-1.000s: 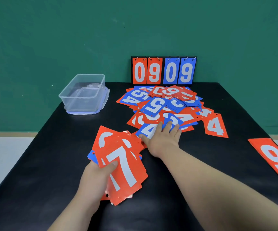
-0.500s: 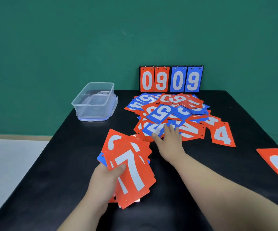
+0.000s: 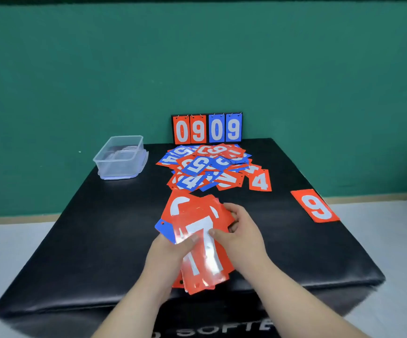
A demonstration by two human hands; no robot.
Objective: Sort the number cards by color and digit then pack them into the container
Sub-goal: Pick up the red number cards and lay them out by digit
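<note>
ok quick status, L to R. The container (image 3: 121, 157) is way up and left of my hands on the desk (image 3: 88, 240), and I can't see any number cards in it, so packing hasn't started imo.

My left hand (image 3: 170, 250) grips the held stack (image 3: 202, 240) from its lower-left side, thumb across the face of the top card, a red 7. The stack is mostly red but messy and fanned out. One blue card (image 3: 164, 228) pokes out on the left, just above my left thumb. My right hand (image 3: 242, 237) is on the stack's other side, thumb on the 7 and fingers curled round the right edge. So both hands are grasping the same stack, lifted off the desk near the front edge.

Straight past my hands is the loose pile (image 3: 207, 167), red + blue all mixed up, w/ the scoreboard (image 3: 207, 129) behind it reading 09 09. A red 4 (image 3: 260, 181) lies at the pile's right edge. A red 9 (image 3: 315, 206) sits alone, well right of my right hand.

Step in hand, I'd say: the color sort, squaring up the reds. Next move prob needs that blue card pulled w/o spilling the fan, then more reds picked from the pile. Digit order and packing come after.
</note>
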